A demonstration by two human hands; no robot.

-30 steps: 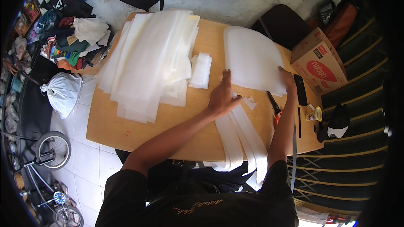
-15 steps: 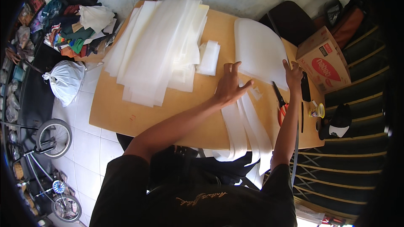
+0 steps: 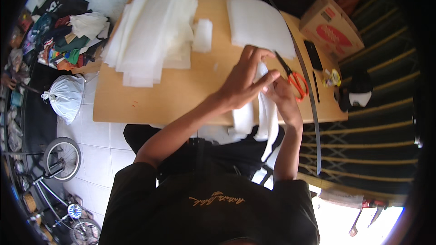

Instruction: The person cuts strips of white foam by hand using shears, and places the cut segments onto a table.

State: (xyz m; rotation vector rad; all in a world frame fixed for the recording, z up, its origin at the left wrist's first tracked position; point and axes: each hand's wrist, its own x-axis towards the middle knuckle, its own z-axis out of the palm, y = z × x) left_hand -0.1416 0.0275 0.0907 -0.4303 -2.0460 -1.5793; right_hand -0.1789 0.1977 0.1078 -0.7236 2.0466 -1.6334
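Observation:
Long white strips of thin sheet material hang over the table's front edge toward my lap. Their upper ends are gathered between my two hands. My left hand curls around the strips from the left, its thumb pointing right across them. Close against it, my right hand is closed on the strips from the right, its fingertips partly hidden by the left thumb. Scissors with orange-red handles lie just right of my hands, blades pointing away. Beyond them rests a stack of curved white sheets.
A wide pile of white sheets covers the table's far left, beside a small white stack. Along the right lie a long dark straight strip, a phone, a small yellow-rimmed tub and a cardboard box.
Both hands have come back from the curved stack and together, closing on the white strips, which are lifted. The view has shifted, and the tabletop things sit higher and further left in it.

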